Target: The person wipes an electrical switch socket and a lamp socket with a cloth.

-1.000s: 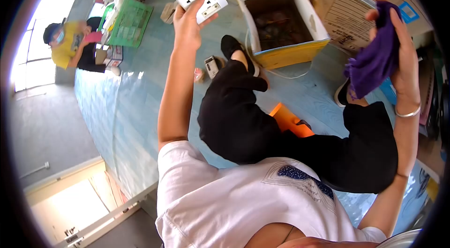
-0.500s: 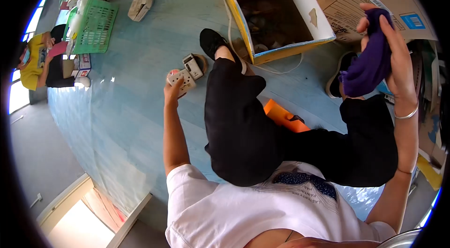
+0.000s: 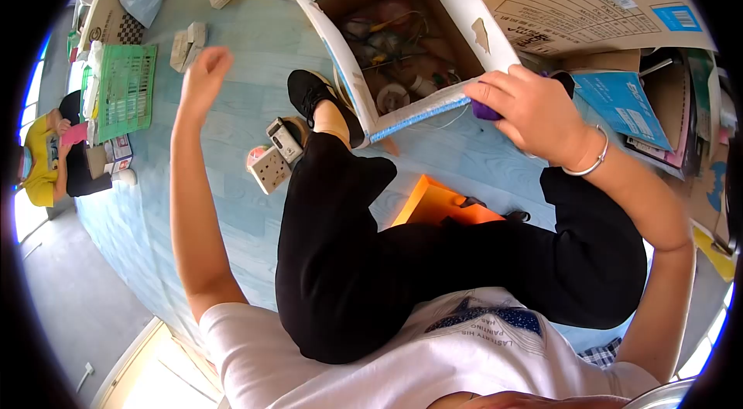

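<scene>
A: Where is the purple cloth (image 3: 485, 111)?
B: Right of centre, in the upper half of the frame, bunched under the right hand (image 3: 534, 111), at the near corner of the open box (image 3: 464, 14).
A: How do that hand's fingers stand?
B: Bent closed over the cloth, the fingertips at the box's rim. Most of the cloth is hidden.
A: And the left hand (image 3: 207, 68)?
B: Upper left, raised over the blue floor (image 3: 131, 215). Its fingers look curled, with nothing visible in them, but I can't tell how tightly.
A: What lies about?
B: A white socket block (image 3: 270, 170) left of centre, just beside a grey device (image 3: 285, 140); cables and small parts inside the box; something orange (image 3: 433, 200) between the legs.
A: Anyone else?
B: A person in yellow (image 3: 40, 165) at far left, near a green basket (image 3: 128, 92).
</scene>
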Demonstrator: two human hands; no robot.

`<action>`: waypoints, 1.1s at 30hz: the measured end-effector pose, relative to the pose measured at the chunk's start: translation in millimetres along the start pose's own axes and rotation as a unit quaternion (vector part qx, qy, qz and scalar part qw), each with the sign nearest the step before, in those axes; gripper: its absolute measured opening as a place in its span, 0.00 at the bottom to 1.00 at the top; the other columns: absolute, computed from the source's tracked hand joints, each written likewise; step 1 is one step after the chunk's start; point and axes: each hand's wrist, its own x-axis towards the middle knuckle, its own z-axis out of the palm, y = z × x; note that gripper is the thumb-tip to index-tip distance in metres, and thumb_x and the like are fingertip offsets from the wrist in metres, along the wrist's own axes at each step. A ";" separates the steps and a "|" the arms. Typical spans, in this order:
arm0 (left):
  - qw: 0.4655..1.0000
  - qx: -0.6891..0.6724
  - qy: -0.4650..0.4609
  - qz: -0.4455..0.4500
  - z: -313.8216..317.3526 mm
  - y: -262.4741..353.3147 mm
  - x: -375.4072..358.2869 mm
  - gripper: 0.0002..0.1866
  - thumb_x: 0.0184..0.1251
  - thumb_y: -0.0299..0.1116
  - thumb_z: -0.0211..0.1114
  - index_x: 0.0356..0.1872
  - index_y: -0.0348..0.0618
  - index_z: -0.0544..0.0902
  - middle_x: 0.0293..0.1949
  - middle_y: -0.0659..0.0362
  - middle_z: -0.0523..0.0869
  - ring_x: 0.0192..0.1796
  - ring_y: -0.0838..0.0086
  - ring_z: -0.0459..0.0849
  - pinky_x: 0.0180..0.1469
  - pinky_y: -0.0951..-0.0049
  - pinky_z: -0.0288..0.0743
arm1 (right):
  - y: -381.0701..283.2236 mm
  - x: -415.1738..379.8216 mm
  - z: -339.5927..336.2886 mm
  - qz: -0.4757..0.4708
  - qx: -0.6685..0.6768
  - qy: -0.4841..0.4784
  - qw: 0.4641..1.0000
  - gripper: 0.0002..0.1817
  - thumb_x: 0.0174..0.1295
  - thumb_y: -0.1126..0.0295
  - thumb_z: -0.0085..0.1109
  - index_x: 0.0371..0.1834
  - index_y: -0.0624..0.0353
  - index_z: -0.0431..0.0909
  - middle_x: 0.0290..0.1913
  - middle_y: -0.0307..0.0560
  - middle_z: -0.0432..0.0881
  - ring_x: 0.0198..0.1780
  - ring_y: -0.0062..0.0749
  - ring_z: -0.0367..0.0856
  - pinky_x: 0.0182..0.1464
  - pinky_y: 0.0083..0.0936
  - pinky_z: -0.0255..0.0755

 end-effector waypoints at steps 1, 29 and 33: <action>0.997 -0.013 0.039 0.070 1.8 19.2 14.0 0.17 0.69 0.42 0.63 0.50 0.41 0.84 0.45 0.57 0.87 0.49 0.74 0.84 0.50 0.73 0.74 | -1.9 -4.6 1.4 -0.016 -0.023 0.011 1.000 0.18 0.52 0.69 0.63 0.49 0.51 0.77 0.41 0.35 0.79 0.40 0.33 0.78 0.37 0.26 0.77; 0.820 0.310 -0.397 0.271 227.1 201.4 -43.1 0.29 0.56 0.29 0.64 0.63 0.61 0.76 0.50 0.53 0.86 0.50 0.58 0.85 0.47 0.60 0.80 | -14.1 -46.6 12.3 -0.054 0.047 -0.021 0.997 0.13 0.52 0.71 0.58 0.43 0.56 0.78 0.32 0.38 0.74 0.33 0.28 0.77 0.29 0.22 0.74; 0.817 0.360 -0.380 0.242 263.0 178.3 -53.5 0.24 0.61 0.30 0.60 0.61 0.51 0.77 0.55 0.51 0.82 0.52 0.58 0.85 0.47 0.59 0.81 | -15.4 -42.6 9.1 -0.061 0.069 -0.006 0.996 0.13 0.52 0.71 0.58 0.42 0.57 0.77 0.32 0.39 0.74 0.32 0.28 0.77 0.29 0.22 0.74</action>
